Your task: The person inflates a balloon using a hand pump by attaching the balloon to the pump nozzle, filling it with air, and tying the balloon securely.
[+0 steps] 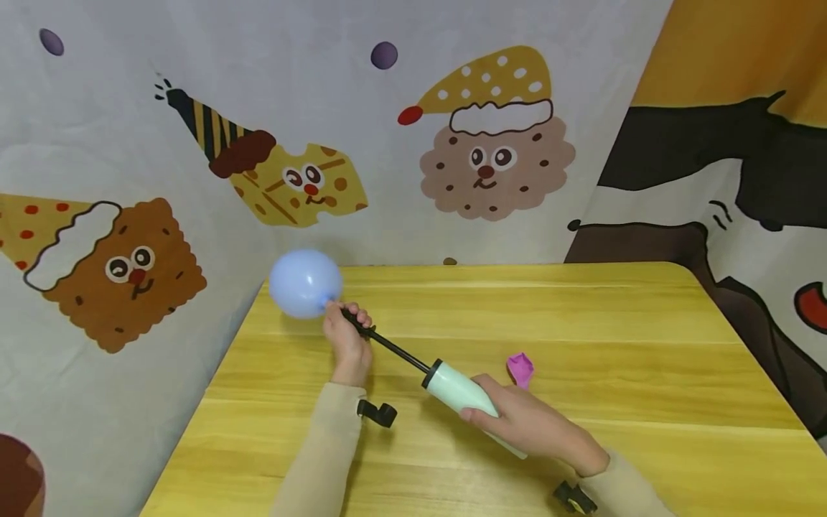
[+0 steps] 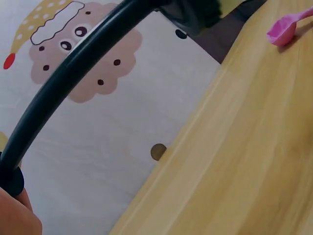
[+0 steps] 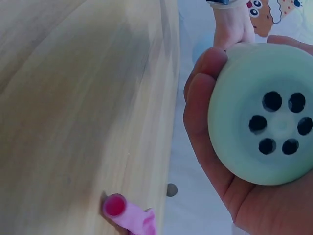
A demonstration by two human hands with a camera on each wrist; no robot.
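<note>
A partly inflated blue balloon (image 1: pixel 304 283) sits at the nozzle end of a hand pump, over the table's far left. My left hand (image 1: pixel 347 341) grips the pump's black end, thumb and fingers close to the balloon's neck. From there a black rod (image 1: pixel 400 350) runs, pulled out, to the mint-green pump barrel (image 1: pixel 461 391). My right hand (image 1: pixel 536 424) wraps round that barrel. In the right wrist view the barrel's round end (image 3: pixel 264 117) with several dark holes faces the camera. The balloon's neck is mostly hidden by the left fingers.
An uninflated pink balloon (image 1: pixel 520 369) lies on the wooden table (image 1: pixel 614 309), just beyond my right hand. A cartoon-printed cloth (image 1: pixel 388 158) hangs behind the table's far edge. Black camera mounts (image 1: pixel 377 413) are strapped at both wrists.
</note>
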